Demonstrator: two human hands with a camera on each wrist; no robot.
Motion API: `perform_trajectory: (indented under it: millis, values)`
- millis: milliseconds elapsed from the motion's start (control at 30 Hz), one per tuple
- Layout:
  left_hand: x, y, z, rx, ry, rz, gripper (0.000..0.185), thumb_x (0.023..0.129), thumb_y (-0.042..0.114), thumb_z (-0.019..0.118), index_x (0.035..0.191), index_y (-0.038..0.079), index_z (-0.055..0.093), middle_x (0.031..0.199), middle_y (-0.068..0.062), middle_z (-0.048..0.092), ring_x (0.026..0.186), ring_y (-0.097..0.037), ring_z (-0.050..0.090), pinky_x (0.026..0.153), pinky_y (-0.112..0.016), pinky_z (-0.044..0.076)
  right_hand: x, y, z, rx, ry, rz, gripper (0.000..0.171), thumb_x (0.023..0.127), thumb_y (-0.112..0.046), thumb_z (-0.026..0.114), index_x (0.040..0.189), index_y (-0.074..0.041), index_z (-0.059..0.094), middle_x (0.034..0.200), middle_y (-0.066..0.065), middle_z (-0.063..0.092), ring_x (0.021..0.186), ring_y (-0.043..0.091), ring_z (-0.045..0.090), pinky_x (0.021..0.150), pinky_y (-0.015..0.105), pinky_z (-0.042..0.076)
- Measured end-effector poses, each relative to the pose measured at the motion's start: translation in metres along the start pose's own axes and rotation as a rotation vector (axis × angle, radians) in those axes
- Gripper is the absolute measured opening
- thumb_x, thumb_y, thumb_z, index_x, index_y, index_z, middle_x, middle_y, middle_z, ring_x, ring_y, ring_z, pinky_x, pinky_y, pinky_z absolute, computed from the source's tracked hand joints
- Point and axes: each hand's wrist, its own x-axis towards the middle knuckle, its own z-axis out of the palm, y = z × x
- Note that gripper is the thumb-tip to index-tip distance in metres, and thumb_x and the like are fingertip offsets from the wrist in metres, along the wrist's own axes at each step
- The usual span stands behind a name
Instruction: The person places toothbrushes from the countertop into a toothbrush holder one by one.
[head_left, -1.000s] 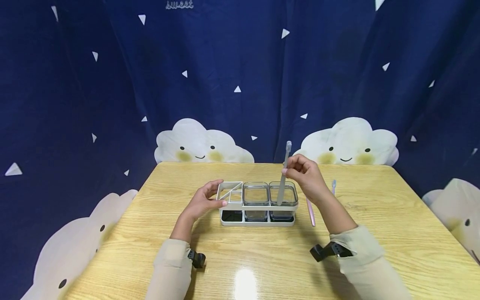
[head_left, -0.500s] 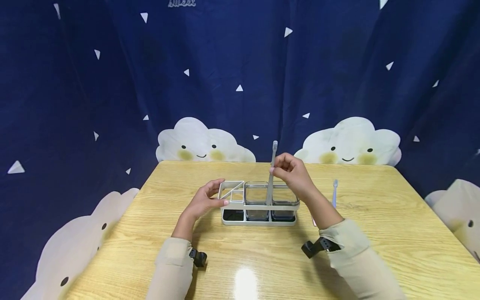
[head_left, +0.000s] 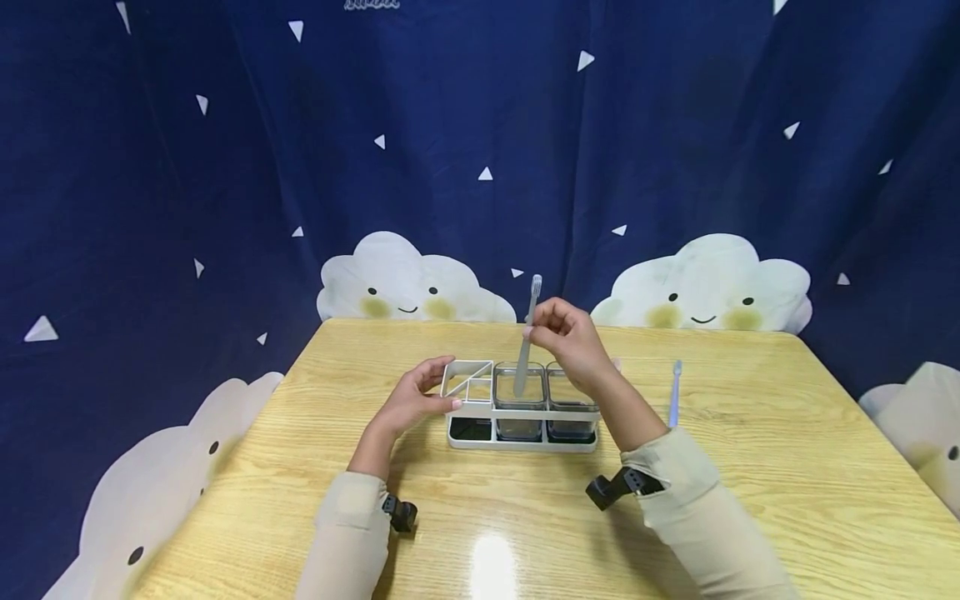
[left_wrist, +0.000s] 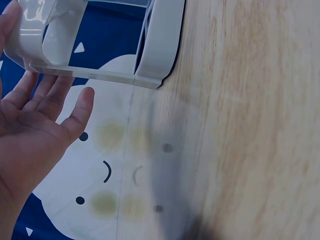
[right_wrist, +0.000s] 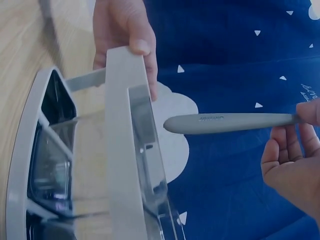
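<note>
A grey toothbrush (head_left: pixel 522 367) is pinched between thumb and fingers of my right hand (head_left: pixel 566 340), bristles up. Its handle end (right_wrist: pixel 182 124) points down at the middle clear cup (head_left: pixel 506 396), just short of the rim in the right wrist view. That cup and a second clear cup (head_left: pixel 570 398) sit side by side in a white toothbrush holder (head_left: pixel 480 411). My left hand (head_left: pixel 411 398) grips the holder's left end, thumb on the front and fingers behind. The holder's divided top section (head_left: pixel 471 379) lies beside that hand.
A lilac toothbrush (head_left: pixel 674 398) lies on the wooden table (head_left: pixel 757 467) to the right, partly behind my right sleeve. A dark blue curtain (head_left: pixel 450 100) with cloud prints hangs behind the table's far edge.
My right hand has carried the grey toothbrush leftward, from over the right cup to over the middle cup. My left hand stays on the holder.
</note>
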Motion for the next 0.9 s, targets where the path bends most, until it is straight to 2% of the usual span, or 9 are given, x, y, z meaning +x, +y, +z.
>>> perform_trajectory:
  millis: [267, 600, 767, 900]
  values:
    - [0.012, -0.026, -0.005, -0.028, 0.003, 0.016, 0.074, 0.074, -0.005, 0.073, 0.139, 0.003, 0.039, 0.13, -0.023, 0.046, 0.121, -0.041, 0.04, 0.093, -0.038, 0.042, 0.003, -0.001, 0.009, 0.001, 0.011, 0.004, 0.013, 0.082, 0.009, 0.058, 0.082, -0.003, 0.054, 0.073, 0.004, 0.053, 0.069, 0.013, 0.049, 0.066, 0.024, 0.047]
    - [0.012, -0.026, -0.005, -0.039, 0.02, 0.027, 0.072, 0.073, -0.005, 0.073, 0.138, 0.004, 0.041, 0.127, -0.022, 0.048, 0.12, -0.043, 0.04, 0.089, -0.036, 0.045, 0.006, 0.007, 0.021, -0.007, 0.015, 0.011, 0.008, 0.083, 0.006, 0.06, 0.085, 0.001, 0.053, 0.075, 0.005, 0.056, 0.071, 0.014, 0.053, 0.07, 0.026, 0.05]
    - [0.011, -0.026, -0.006, -0.044, 0.004, 0.018, 0.076, 0.074, -0.005, 0.073, 0.14, 0.001, 0.036, 0.132, -0.024, 0.044, 0.123, -0.041, 0.038, 0.091, -0.036, 0.043, 0.003, 0.021, 0.023, -0.082, 0.013, 0.079, 0.008, 0.084, 0.004, 0.062, 0.087, 0.005, 0.054, 0.078, 0.007, 0.058, 0.073, 0.019, 0.055, 0.068, 0.027, 0.05]
    - [0.011, -0.027, -0.006, -0.048, -0.001, 0.02, 0.076, 0.074, -0.005, 0.072, 0.141, 0.0, 0.035, 0.132, -0.024, 0.044, 0.123, -0.042, 0.038, 0.092, -0.036, 0.043, 0.001, 0.033, 0.023, -0.108, 0.049, 0.135, 0.008, 0.083, 0.004, 0.062, 0.086, 0.003, 0.054, 0.077, 0.007, 0.056, 0.073, 0.018, 0.054, 0.064, 0.025, 0.048]
